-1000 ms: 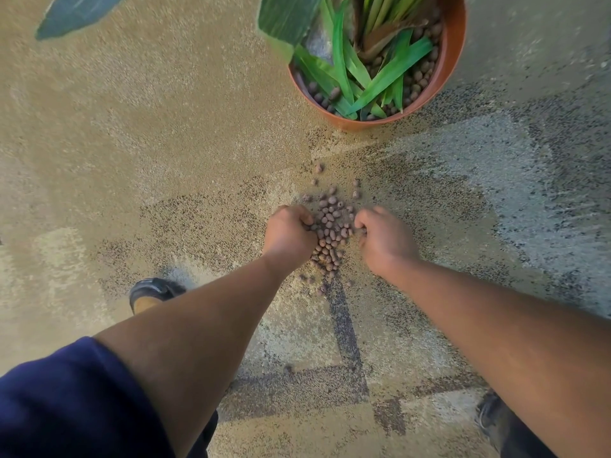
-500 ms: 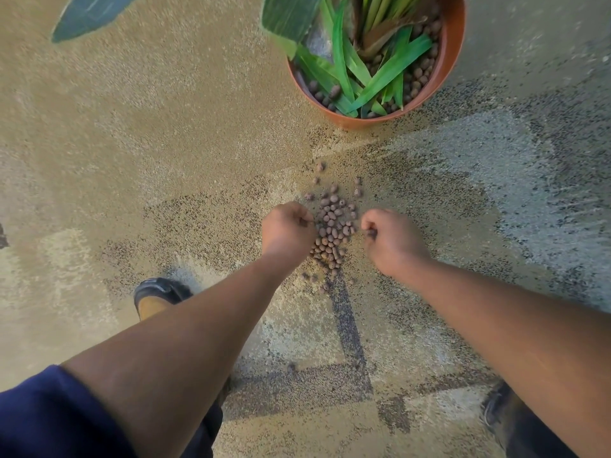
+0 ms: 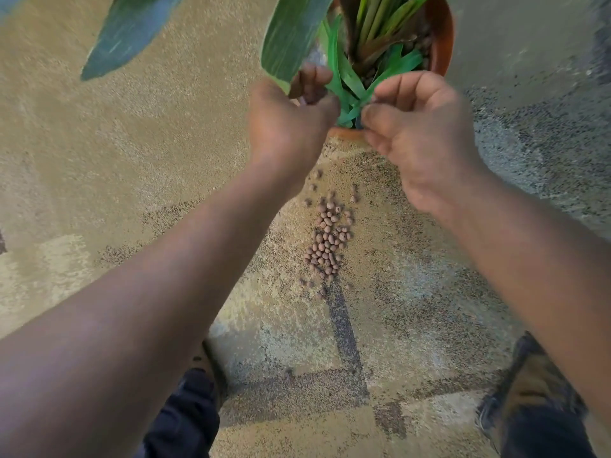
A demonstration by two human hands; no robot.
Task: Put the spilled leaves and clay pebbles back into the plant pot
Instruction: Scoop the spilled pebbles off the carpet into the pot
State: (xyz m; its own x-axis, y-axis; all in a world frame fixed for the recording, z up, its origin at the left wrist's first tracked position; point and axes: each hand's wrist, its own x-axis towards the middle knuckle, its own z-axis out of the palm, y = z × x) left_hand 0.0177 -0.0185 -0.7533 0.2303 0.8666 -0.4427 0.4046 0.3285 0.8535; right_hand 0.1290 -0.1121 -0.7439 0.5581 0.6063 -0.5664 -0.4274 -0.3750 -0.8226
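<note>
Clay pebbles (image 3: 325,241) remain mid-frame; left hand (image 3: 287,127) and right hand (image 3: 420,127), both cupped, have risen to the pot (image 3: 444,38) upper centre, probably dropping pebbles; contents hidden.

Both hands are hovering over the near rim of the orange plant pot (image 3: 444,34), the left hand (image 3: 287,123) and right hand (image 3: 420,127) each curled in a loose grip beside the green leaves (image 3: 347,84), while a patch of clay pebbles (image 3: 325,239) is lying on the speckled floor (image 3: 132,160) below.
</note>
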